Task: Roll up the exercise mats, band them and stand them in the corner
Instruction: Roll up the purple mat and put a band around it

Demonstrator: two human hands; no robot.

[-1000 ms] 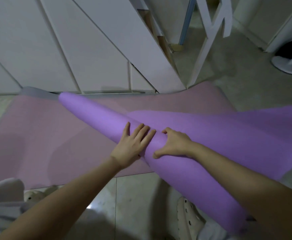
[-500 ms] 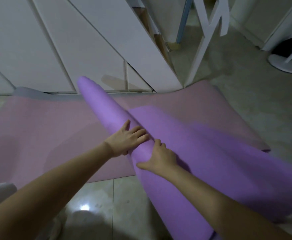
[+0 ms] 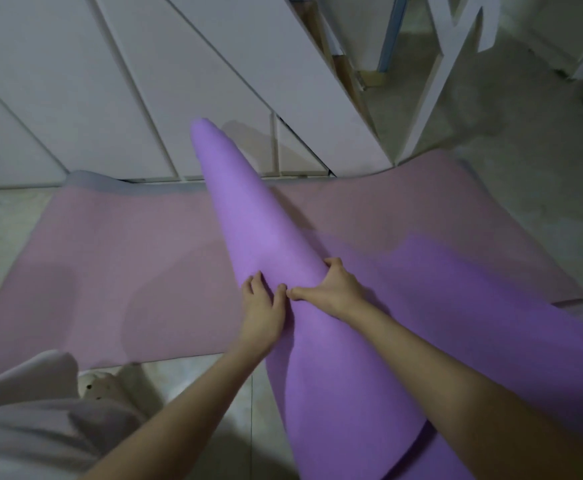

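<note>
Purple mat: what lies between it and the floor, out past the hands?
A pink mat lies spread flat on the floor under the rolled end of the purple mat, seen in the head view.

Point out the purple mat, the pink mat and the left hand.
purple mat [image 3: 258,237], head view, rolled part.
pink mat [image 3: 110,271], head view, flat surface.
left hand [image 3: 262,315], head view, back of hand.

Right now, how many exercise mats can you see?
2. The purple mat, partly rolled, lies across the pink mat, flat on the floor. A grey edge at its far left corner may be another.
</note>
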